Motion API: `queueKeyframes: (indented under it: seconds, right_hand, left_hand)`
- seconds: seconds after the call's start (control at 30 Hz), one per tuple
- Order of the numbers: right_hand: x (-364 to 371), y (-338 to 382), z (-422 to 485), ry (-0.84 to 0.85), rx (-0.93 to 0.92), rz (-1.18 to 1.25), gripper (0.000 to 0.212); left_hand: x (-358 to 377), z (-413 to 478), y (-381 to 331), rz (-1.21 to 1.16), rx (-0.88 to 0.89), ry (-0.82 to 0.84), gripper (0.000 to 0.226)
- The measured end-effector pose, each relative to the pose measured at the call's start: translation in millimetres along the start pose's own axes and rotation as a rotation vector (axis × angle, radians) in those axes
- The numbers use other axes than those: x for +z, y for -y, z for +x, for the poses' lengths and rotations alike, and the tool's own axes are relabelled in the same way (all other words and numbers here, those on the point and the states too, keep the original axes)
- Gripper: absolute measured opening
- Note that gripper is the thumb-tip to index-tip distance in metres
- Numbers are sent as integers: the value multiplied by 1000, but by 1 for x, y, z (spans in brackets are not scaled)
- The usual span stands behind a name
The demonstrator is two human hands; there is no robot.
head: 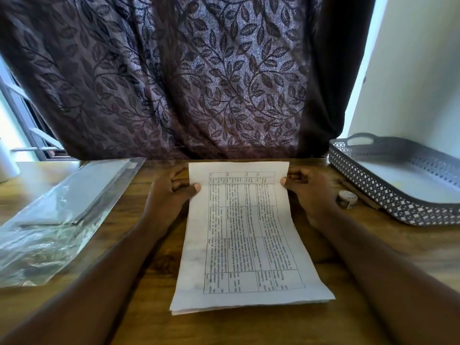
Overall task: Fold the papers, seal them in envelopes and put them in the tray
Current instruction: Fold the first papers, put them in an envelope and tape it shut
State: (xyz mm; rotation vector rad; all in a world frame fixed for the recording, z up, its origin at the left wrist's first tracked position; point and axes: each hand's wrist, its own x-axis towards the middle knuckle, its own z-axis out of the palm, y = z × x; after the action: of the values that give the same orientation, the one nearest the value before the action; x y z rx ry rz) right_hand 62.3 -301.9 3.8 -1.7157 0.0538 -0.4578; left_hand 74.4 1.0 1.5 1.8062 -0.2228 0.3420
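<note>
Behind the brown wooden counter (249, 327) hangs a dark leaf-patterned curtain (186, 78). Both hands pinch the far corners of the top white printed paper sheet (246, 235), left hand (171, 192) and right hand (308, 192) with fingers clamped on it, lifting it off the stack. A second sheet could cling and lift too, or uneven corners could skew the fold. Clear plastic-wrapped grey envelopes (67, 195) lie left; the grey lattice tray (388, 195) sits right.

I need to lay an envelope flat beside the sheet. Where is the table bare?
Bare wood lies between the plastic envelope pack and the left hand, and along the near edge below the paper. Right is crowded: tape roll and pen sit against the tray.
</note>
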Motion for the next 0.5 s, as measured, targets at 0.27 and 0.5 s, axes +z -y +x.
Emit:
queueKeyframes:
  seconds: [0.27, 0.5]
  right_hand:
    - [-2, -1, 4, 149, 91, 266, 19]
    - [1, 3, 1, 330, 164, 344, 18]
  left_hand:
    - [0, 0, 0, -150, -22, 100, 16]
    - [-7, 4, 5, -346, -75, 115, 19]
